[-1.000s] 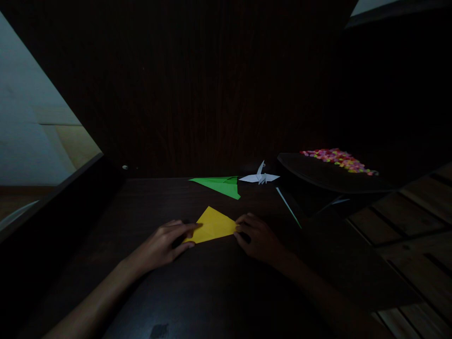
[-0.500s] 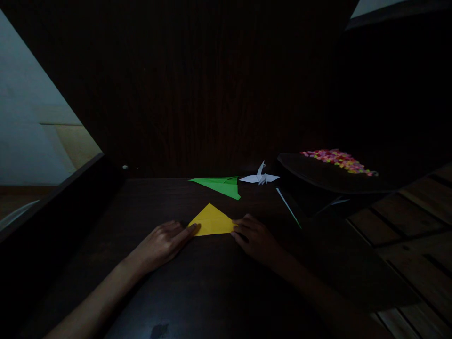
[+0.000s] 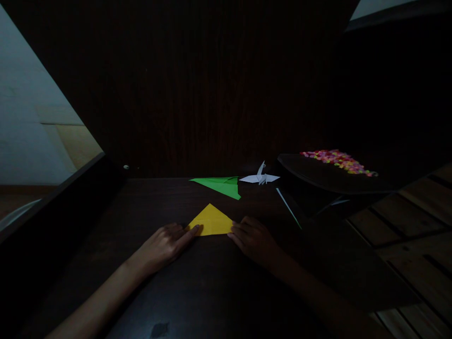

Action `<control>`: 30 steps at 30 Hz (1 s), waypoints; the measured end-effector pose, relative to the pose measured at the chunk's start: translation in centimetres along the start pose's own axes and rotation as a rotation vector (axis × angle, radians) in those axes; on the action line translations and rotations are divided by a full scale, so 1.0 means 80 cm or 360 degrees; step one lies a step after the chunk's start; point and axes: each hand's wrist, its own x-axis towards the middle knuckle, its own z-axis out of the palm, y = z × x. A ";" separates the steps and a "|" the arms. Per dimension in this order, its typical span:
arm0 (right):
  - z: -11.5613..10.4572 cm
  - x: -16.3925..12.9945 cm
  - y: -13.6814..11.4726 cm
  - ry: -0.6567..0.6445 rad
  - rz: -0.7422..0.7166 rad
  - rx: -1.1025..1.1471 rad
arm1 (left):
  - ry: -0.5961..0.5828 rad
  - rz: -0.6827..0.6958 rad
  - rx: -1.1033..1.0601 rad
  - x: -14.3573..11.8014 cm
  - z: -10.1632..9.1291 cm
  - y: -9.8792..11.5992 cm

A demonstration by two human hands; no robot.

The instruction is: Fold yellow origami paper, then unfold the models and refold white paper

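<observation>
A sheet of yellow paper (image 3: 211, 220), folded into a triangle, lies on the dark wooden tabletop (image 3: 197, 282) with its point facing away from me. My left hand (image 3: 173, 242) pinches its left corner, the thumb lying on top near the lower edge. At the right corner, the fingers of my right hand (image 3: 252, 238) close on the paper, thumb towards me. Just beyond the yellow paper rests a green paper plane (image 3: 221, 186). A white origami crane (image 3: 260, 178) sits to the right of the plane.
A thin white-and-green strip (image 3: 288, 207) lies right of my right hand. Further right, a dark rounded shelf (image 3: 318, 181) bears a heap of small pink, red and yellow pieces (image 3: 341, 160). A dark upright panel (image 3: 212, 94) stands behind; a raised side edge (image 3: 52, 193) runs along the left.
My left thumb has slid slightly inward along the yellow paper. My right fingers have drawn closer together and moved a little left at its right corner.
</observation>
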 end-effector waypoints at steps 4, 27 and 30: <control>-0.001 0.002 -0.004 0.0011 0.0020 -0.0062 | 0.0042 -0.0045 -0.0039 0.000 0.002 0.000; 0.003 0.008 -0.010 0.0086 0.0015 -0.0199 | 0.0224 -0.0026 -0.0002 0.011 0.001 0.010; 0.001 0.010 -0.012 0.0089 -0.0005 -0.0210 | 0.0291 -0.0056 0.0004 0.014 0.002 0.012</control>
